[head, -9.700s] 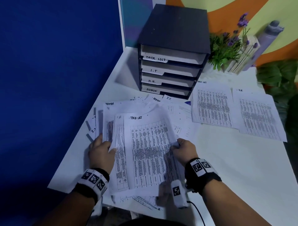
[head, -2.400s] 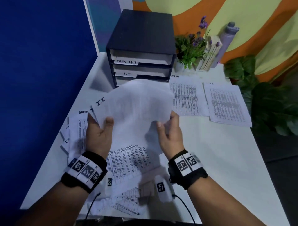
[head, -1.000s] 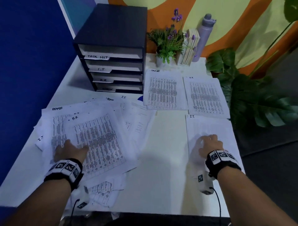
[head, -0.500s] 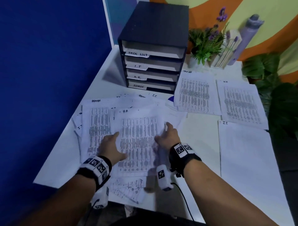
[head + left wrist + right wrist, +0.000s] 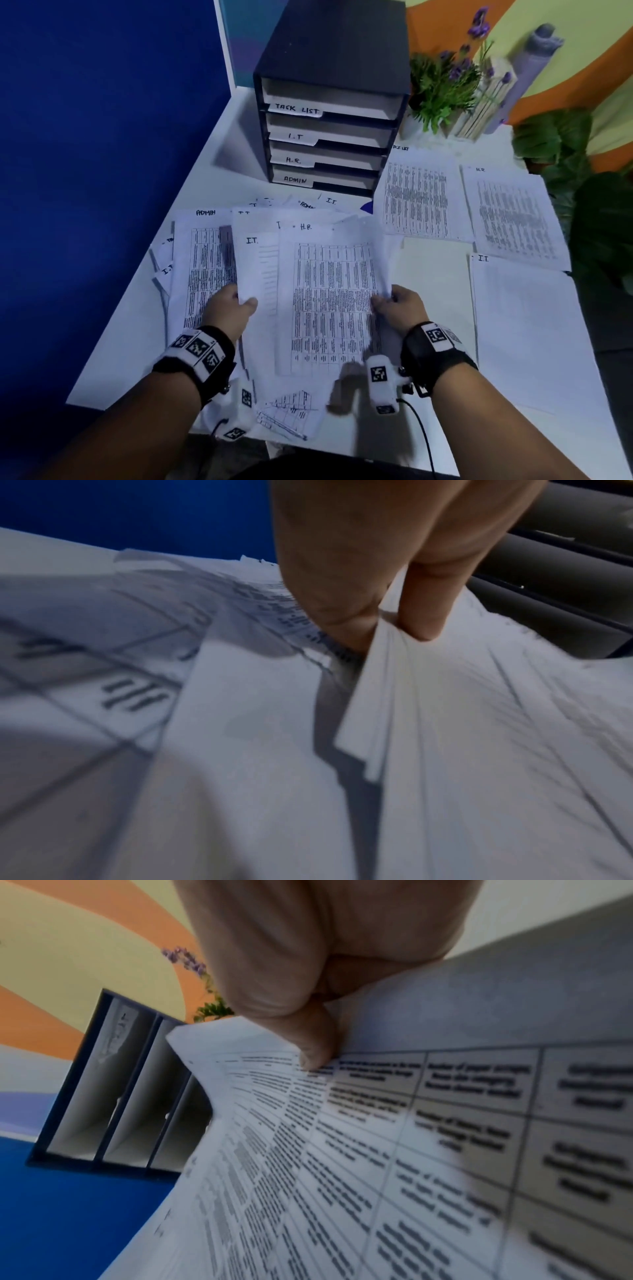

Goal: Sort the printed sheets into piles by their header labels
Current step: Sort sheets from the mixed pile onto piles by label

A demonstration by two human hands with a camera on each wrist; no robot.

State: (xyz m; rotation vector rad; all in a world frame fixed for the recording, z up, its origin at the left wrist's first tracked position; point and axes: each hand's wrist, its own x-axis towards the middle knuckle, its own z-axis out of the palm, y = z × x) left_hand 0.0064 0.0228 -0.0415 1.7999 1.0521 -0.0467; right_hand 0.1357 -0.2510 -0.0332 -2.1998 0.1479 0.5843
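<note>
A loose heap of printed sheets (image 5: 205, 260) covers the table's left half, with an ADMIN sheet showing at its left. My left hand (image 5: 245, 301) pinches the edge of a thin bundle headed I.T. (image 5: 253, 260); in the left wrist view the thumb and a finger squeeze that bundle of sheets (image 5: 383, 696). My right hand (image 5: 382, 298) pinches the right edge of the top H.R. sheet (image 5: 332, 301), and its thumb (image 5: 315, 1053) lies on the H.R. sheet's table print (image 5: 411, 1137). Three sorted piles lie to the right: TASK LIST (image 5: 418, 195), H.R. (image 5: 510, 212) and I.T. (image 5: 527, 325).
A black four-drawer organiser (image 5: 329, 51), labelled TASK LIST, I.T, H.R. and ADMIN, stands at the back. Beside it are a potted plant (image 5: 442, 85) and a grey bottle (image 5: 534, 58). A blue partition (image 5: 102, 137) bounds the left; big leaves (image 5: 589, 212) overhang the right edge.
Both hands lay on the heap half a second ago. Now they grip paper: the right has raised the H.R. sheet's edge, the left has taken the I.T. bundle.
</note>
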